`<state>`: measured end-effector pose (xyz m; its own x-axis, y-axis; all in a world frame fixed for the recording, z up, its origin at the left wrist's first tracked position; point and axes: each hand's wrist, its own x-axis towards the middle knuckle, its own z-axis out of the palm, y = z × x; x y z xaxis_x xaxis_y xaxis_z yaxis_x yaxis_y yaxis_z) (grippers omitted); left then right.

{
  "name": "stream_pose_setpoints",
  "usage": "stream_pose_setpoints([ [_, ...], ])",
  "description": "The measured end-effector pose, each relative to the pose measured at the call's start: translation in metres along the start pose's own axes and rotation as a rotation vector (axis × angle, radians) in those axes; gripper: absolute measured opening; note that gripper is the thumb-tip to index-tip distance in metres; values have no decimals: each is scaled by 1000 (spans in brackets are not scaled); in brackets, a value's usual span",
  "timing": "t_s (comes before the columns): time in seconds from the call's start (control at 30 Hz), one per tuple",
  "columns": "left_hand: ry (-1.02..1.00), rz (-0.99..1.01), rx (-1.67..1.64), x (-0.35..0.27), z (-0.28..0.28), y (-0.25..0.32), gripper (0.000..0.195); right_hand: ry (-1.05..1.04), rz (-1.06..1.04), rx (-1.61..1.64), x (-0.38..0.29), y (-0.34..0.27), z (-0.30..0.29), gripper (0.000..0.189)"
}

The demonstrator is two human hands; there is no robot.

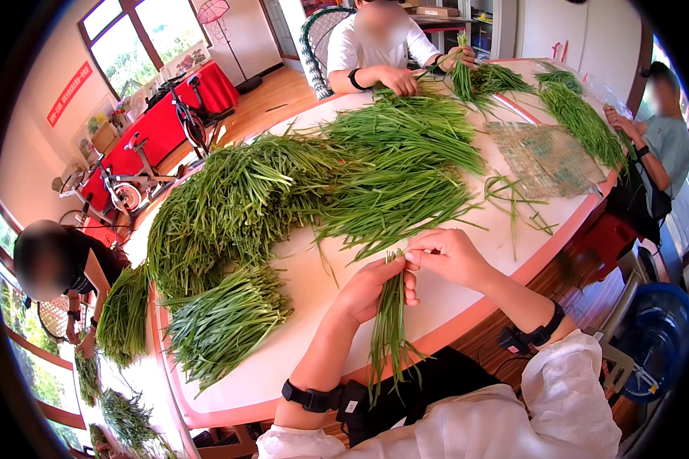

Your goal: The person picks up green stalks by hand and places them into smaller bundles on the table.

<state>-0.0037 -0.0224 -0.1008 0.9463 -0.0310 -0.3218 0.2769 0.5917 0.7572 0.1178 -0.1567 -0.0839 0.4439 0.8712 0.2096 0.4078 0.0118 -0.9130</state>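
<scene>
My left hand (367,287) is closed around a small bunch of long green leafy stalks (389,330), which look like garlic chives. Their pale ends poke up past the thumb, and the leaves hang down over the table's near edge. Thumb and fingertips of my right hand (451,256) are pinched together right beside those pale ends; whether a stalk is between them is too small to tell. Just beyond my hands lies a wide spread of loose chives (402,195). To the left are a tall heap of chives (235,195) and a neater pile (227,327).
The pale table (316,338) has a pink rim. Several loose stalks (517,201) and a crumpled woven sheet (542,158) lie at right. Three other people handle chives around the table. A blue plastic tub (654,338) stands at lower right; exercise bikes (129,192) stand beyond the left side.
</scene>
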Motion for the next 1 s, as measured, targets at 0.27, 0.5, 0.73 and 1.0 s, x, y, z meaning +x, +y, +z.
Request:
stream_pose_setpoints([
  [0.27, -50, 13, -55, -4, -4, -1, 23, 77, 158, -42, -10, 21, -35, 20],
  [0.5, 77, 41, -65, 2, -1, -2, 23, 358, 71, -557, 11, 77, -113, 19],
  [0.73, 33, 2, -73, -1, -8, 1, 22, 180, 64, -780, 29, 69, -102, 16],
  [1.0, 51, 41, -100, -1, -9, 1, 21, 288, 76, -294, 11, 69, -112, 13],
])
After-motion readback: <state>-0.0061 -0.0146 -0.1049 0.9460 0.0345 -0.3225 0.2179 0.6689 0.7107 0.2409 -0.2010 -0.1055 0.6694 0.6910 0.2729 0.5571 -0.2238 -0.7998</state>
